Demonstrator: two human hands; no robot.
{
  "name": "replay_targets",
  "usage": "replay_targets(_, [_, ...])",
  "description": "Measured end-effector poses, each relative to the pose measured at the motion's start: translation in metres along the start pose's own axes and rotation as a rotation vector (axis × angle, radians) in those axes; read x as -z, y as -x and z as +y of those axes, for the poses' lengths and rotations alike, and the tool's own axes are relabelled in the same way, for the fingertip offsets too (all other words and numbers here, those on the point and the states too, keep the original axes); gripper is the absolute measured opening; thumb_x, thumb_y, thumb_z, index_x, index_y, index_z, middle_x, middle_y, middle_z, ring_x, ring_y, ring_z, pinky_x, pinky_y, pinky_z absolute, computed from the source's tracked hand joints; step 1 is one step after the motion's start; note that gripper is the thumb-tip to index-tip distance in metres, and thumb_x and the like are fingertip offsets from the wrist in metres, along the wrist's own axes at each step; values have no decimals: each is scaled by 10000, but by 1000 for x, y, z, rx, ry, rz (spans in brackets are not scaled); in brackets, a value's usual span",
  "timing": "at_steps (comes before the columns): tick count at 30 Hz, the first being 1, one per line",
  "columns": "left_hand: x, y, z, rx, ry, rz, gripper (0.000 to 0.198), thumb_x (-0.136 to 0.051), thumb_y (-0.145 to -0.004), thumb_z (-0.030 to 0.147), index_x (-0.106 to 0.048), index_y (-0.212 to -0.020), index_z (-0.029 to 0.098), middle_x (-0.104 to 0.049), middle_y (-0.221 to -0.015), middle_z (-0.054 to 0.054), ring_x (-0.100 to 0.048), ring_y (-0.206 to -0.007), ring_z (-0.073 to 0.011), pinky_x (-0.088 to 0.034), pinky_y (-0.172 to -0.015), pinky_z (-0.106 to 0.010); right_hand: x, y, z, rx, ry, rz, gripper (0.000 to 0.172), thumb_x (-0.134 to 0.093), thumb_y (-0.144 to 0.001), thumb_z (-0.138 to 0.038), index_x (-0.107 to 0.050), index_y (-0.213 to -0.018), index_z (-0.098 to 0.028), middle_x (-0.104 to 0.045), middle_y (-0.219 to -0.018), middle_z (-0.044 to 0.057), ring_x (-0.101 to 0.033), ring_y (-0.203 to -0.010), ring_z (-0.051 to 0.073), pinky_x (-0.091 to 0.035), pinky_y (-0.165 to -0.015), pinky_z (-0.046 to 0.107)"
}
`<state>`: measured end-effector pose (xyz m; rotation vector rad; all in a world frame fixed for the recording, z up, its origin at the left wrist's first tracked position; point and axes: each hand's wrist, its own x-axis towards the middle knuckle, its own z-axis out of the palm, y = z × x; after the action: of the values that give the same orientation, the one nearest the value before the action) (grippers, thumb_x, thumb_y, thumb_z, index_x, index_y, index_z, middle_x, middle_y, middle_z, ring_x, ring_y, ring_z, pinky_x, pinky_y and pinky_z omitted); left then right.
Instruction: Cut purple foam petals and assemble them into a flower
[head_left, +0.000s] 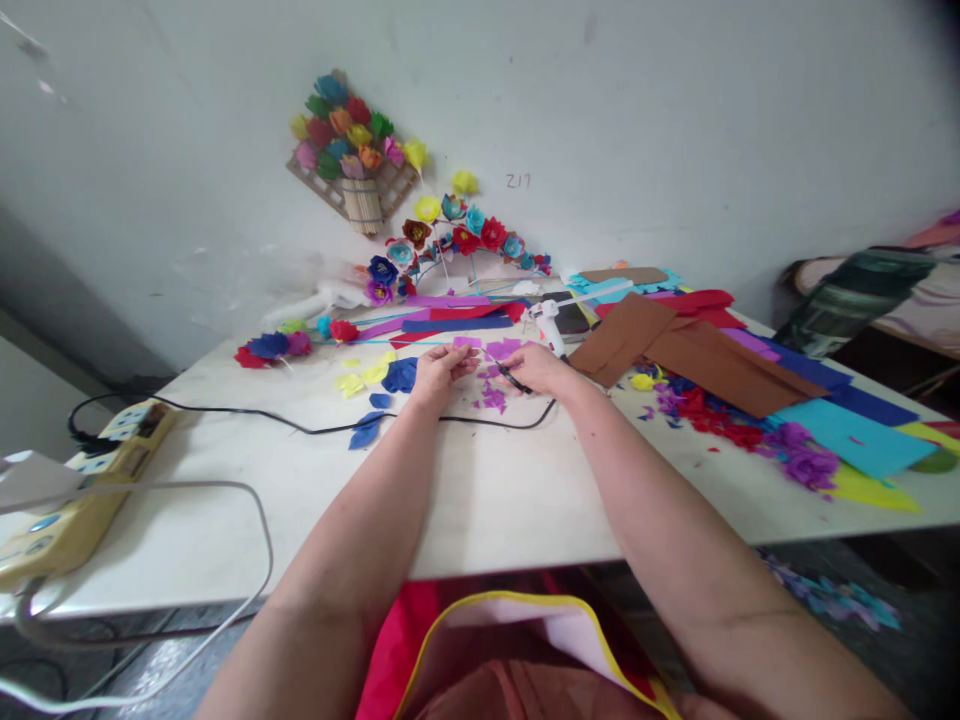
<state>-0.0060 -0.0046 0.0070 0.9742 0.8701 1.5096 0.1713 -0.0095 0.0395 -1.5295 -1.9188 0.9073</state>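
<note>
My left hand [440,374] pinches a small piece of purple paper [466,345] above the middle of the table. In my right hand [534,370] is a pair of scissors [513,376], its blades pointing left toward that paper. Whether the blades touch the paper is too small to tell. Purple scraps [492,398] lie on the tabletop between and below my hands. Left of my left hand are blue paper petals [400,375] and yellow paper petals [375,370]. A white glue gun [548,325] stands just behind my right hand.
A black cord [285,417] crosses the table from the power strip [90,490] at the left. Brown paper sheets [720,362], coloured sheets and crumpled scraps [720,420] cover the right side. Finished paper flowers [465,240] stand at the back, near a wall-hung flower basket [363,205].
</note>
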Motion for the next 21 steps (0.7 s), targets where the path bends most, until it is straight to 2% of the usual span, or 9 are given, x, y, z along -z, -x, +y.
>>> replay_targets(4, [0,1,1,19,4,11,377,-855,-515,339,-561,-632,134,-714,-775,-85,-684,-669,-166,-525,-706,-304,1,7,-7,-99,-241,-14,77,-719,-736,-186,-662,-708,-143,-601,-509,3,-498,-364,77,-244,-307,173])
replay_targets(8, [0,1,1,25,-4,9,366,-851,-535,340,-569,-647,136,-712,-779,-81,-693,-696,-180,-530,-729,-314,7,9,-5,-42,-345,-3,223,-752,-742,-336,-636,-767,-148,-581,-525,-11,-469,-367,57,-227,-312,161])
replay_targets(12, [0,2,2,31,19,-4,362,-851,-537,330,-562,-643,140,-719,-806,-81,-698,-708,-181,-535,-733,-312,12,8,2,1,-418,-106,356,-712,-756,-492,-595,-768,-156,-592,-572,5,-501,-421,71,-281,-334,164])
replay_targets(17, [0,3,4,45,33,-15,357,-841,-554,316,-541,-641,142,-722,-856,-90,-705,-739,-186,-535,-730,-301,12,9,5,-18,-427,-238,383,-646,-799,-532,-597,-757,-155,-601,-584,12,-513,-438,84,-315,-348,165])
replay_targets(21, [0,3,4,50,36,-15,362,-839,-556,318,-531,-637,146,-718,-862,-90,-710,-782,-201,-534,-764,-316,12,9,7,-18,-424,-316,396,-579,-840,-551,-626,-841,-158,-608,-588,5,-531,-447,98,-340,-351,173])
